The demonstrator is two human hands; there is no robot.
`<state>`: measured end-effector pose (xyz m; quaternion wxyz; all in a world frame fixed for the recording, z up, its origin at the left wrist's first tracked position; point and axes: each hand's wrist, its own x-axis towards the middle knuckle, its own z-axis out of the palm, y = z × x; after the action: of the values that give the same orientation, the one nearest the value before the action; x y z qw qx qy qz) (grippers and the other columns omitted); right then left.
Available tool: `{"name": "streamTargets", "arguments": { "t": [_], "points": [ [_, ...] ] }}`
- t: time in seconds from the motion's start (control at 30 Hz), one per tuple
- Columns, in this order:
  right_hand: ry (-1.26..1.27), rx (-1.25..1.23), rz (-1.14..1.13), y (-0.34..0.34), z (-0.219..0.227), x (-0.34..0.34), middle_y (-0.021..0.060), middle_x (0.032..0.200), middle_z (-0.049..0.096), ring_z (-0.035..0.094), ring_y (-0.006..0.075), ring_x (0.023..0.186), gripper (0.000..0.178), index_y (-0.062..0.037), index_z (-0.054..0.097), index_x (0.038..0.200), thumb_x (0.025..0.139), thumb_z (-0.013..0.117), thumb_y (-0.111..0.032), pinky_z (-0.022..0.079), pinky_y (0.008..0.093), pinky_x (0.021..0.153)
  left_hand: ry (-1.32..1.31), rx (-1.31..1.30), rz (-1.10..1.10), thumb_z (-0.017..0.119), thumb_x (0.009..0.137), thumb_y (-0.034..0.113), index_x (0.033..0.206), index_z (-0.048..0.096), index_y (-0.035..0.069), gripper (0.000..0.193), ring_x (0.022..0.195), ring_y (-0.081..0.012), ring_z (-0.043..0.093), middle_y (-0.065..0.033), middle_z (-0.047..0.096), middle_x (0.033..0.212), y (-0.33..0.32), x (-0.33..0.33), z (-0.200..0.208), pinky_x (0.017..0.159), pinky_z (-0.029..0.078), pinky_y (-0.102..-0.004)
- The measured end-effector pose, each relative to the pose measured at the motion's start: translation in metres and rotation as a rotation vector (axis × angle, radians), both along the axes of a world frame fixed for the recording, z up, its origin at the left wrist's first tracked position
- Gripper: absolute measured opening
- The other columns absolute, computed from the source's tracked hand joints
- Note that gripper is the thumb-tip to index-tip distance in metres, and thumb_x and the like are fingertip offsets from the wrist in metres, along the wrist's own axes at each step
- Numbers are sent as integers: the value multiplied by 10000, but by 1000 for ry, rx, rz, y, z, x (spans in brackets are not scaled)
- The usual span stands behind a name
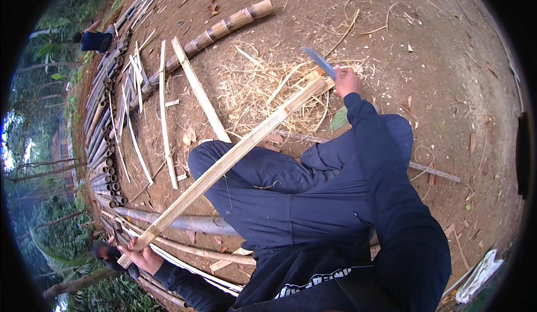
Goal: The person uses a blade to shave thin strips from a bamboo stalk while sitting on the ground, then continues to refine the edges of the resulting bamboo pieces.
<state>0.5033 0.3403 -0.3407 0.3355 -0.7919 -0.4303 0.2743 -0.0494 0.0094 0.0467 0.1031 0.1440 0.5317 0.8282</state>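
Bamboo, pale and split: 1 long strip (279,116) runs diagonally over the crossed legs (263,172), head view. Lower-left end in the left hand (144,258), fingers clamped around it. Upper-right end sits just beside the right hand (347,81), whose fingers are closed on a knife (319,61); handle mostly hidden by the grip. Blade grey, pointing up and left; cannot tell whether its edge touches the strip. Beyond the strip's far end: heap of curled shavings (251,91) on brown soil (442,77); 1 green leaf (339,119) near the right forearm. Farther left: 1 thick jointed bamboo pole (224,28), several loose slats (163,110), stacked dark poles (99,127). Upper left: 1 co-worker (96,41), dark top.
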Motion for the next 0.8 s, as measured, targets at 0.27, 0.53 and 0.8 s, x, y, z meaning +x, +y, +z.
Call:
{"name": "streamTargets", "arguments": {
  "t": [0.27,0.53,0.8],
  "points": [
    [381,-503,650,-14,43,-52,133,845,705,703,164,670,574,64,657,1054,961,597,-499,586,295,517,-41,50,-143,604,997,288,974,554,53,242,706,-172,535,-69,553,739,-25,-46,22,684,496,-295],
    [777,-425,387,-2,30,-72,124,853,696,696,177,633,296,23,643,1037,1012,533,-250,607,325,514,43,92,-248,517,1040,299,803,452,55,347,745,-212,499,-65,480,743,-34,-48,47,779,480,-357],
    [212,87,-180,10,-20,-8,187,800,706,697,332,725,309,-20,702,873,949,530,-266,551,428,645,73,152,-265,580,1014,280,901,513,58,258,771,-211,543,-63,537,794,-17,-38,79,803,494,-372]
  ]
}}
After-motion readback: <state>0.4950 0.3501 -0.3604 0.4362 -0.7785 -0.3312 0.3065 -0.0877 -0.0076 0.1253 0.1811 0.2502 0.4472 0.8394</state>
